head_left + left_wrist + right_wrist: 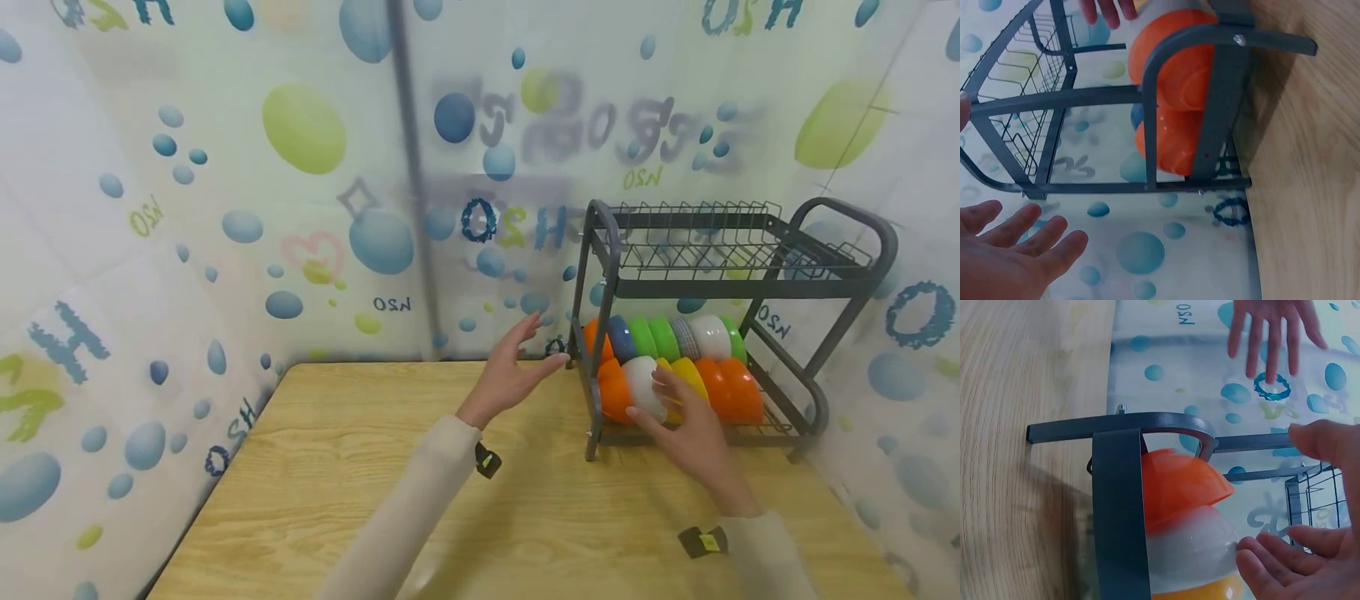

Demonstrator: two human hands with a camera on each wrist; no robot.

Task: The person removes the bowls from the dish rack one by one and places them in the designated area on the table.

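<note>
A two-tier dark grey dish rack (738,289) stands on the right of the table. On its lower tier, bowls stand on edge in two rows. My right hand (697,442) is in front of the near row, thumb spread from the fingers. In the right wrist view its fingertips are right at the rim of a white bowl (1194,553), between an orange bowl (1179,487) and a yellow bowl (1222,589). My left hand (508,379) is in the air left of the rack, fingers spread and holding nothing.
Behind the near row are blue, green, patterned and white bowls (711,337). More orange bowls (738,390) sit at its right end. The upper wire tier (697,250) overhangs the bowls. A wooden table (337,467) extends left, and a printed curtain (360,317) hangs behind.
</note>
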